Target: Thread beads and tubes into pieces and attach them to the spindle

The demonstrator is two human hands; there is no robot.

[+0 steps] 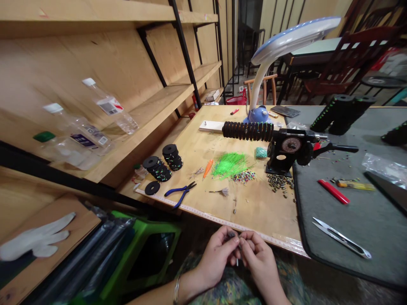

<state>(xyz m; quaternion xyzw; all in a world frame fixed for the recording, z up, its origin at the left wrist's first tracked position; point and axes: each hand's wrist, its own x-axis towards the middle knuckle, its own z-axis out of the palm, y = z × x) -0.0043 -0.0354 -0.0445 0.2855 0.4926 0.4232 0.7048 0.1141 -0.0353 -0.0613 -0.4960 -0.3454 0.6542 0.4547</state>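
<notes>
Close together in front of the table's near edge, my left hand and my right hand are both closed, fingertips meeting. A small dark piece shows between the fingers of my left hand. Below the fingertips a short white bit sticks out. What my right fingers pinch is too small to make out. Just past the hands, a thin line with a small metal weight lies on the wood. Near it are a pale bundle of fine strands and blue-handled pliers.
Bright green strands, coloured beads and metal weights lie mid-table. Behind stands a black hand-cranked winder and a lamp. Black foam spools stand left. Silver snips rest on the grey mat.
</notes>
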